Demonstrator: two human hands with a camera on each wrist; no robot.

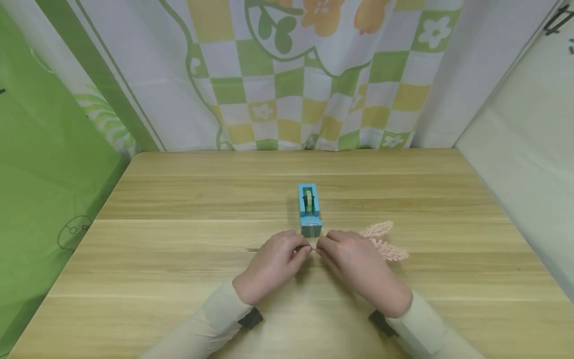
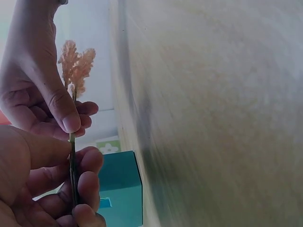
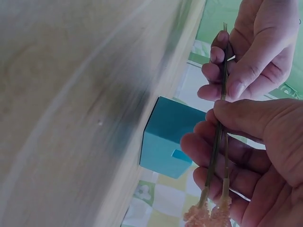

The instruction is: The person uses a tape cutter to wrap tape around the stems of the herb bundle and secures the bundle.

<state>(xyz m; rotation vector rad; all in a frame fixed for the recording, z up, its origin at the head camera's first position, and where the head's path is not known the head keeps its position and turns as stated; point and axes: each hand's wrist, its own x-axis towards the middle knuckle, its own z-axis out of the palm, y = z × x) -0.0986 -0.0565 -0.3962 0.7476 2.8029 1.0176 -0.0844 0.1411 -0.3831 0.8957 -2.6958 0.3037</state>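
Note:
Two pink artificial flower sprays (image 1: 388,249) with thin dark stems (image 3: 215,156) lie across both hands, just above the table. My left hand (image 1: 279,255) pinches the stems toward their bare ends, thumb against curled fingers. Close beside it, my right hand (image 1: 354,259) pinches the same stems nearer the pink heads (image 2: 75,66). Only a short piece of stem shows between the two hands in the head view. Right beyond the fingertips stands a blue tape dispenser (image 1: 309,209) with a roll of greenish tape (image 1: 308,200) in it.
The wooden table (image 1: 202,189) carries the dispenser near its middle. Behind its far edge hangs a checked, flowered curtain (image 1: 314,75). A green cloth (image 1: 40,149) is at the left and a pale wall covering (image 1: 529,124) at the right.

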